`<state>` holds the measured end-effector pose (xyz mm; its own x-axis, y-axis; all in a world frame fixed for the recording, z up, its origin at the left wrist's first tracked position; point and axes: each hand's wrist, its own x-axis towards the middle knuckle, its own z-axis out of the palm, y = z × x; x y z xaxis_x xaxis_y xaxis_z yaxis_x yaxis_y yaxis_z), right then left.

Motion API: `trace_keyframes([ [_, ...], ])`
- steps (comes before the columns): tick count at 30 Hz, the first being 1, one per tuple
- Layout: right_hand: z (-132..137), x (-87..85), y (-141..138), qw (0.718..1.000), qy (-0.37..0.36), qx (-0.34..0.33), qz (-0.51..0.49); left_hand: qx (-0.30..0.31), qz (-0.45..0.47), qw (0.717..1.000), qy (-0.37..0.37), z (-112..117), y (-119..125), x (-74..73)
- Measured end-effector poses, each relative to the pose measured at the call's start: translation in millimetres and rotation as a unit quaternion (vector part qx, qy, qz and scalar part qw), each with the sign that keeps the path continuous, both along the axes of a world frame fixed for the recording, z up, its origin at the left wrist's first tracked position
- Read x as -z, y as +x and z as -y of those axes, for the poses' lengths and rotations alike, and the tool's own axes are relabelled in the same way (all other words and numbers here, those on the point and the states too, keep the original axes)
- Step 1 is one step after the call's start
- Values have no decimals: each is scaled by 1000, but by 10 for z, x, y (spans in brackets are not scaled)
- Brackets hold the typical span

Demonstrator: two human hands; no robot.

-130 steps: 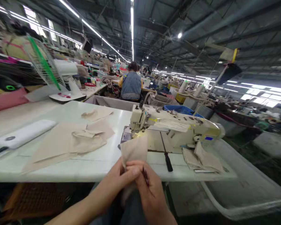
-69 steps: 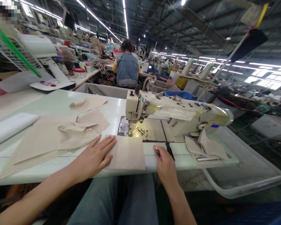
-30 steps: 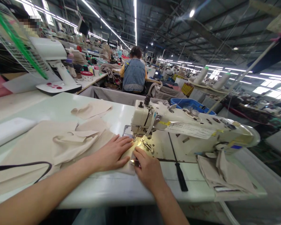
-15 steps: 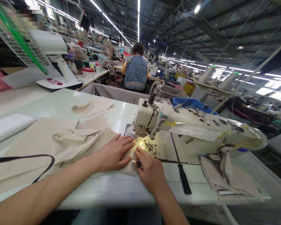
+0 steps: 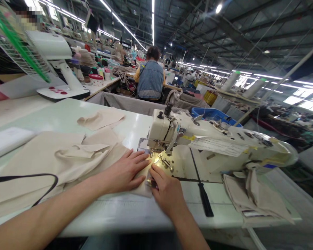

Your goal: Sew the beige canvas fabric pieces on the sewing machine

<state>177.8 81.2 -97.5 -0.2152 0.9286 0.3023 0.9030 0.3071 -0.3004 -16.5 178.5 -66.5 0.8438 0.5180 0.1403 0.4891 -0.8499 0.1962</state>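
Observation:
My left hand (image 5: 125,172) lies flat with fingers spread on a small beige fabric piece (image 5: 143,187) just in front of the needle of the cream sewing machine (image 5: 211,142). My right hand (image 5: 165,191) rests on the right edge of the same piece, its fingers curled around a small metal tool, probably thread snips, that is mostly hidden. The lit needle area sits right beyond both hands' fingertips.
A pile of beige fabric (image 5: 59,156) lies left of my hands, another stack (image 5: 253,198) at the right. A black screwdriver (image 5: 202,192) lies on the white table (image 5: 120,215). A desk fan (image 5: 49,62) stands at the back left. A person (image 5: 150,78) sits ahead.
The small piece came up from my lap onto the table and was slid to the needle. Over the last second both hands have barely moved.

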Motion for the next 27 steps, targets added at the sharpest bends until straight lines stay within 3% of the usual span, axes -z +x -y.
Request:
trace_keyframes([
  [27, -8, 13, 4, 1000, 2, 1, 11, -11, -27, 999, -17, -1, -1, -10],
])
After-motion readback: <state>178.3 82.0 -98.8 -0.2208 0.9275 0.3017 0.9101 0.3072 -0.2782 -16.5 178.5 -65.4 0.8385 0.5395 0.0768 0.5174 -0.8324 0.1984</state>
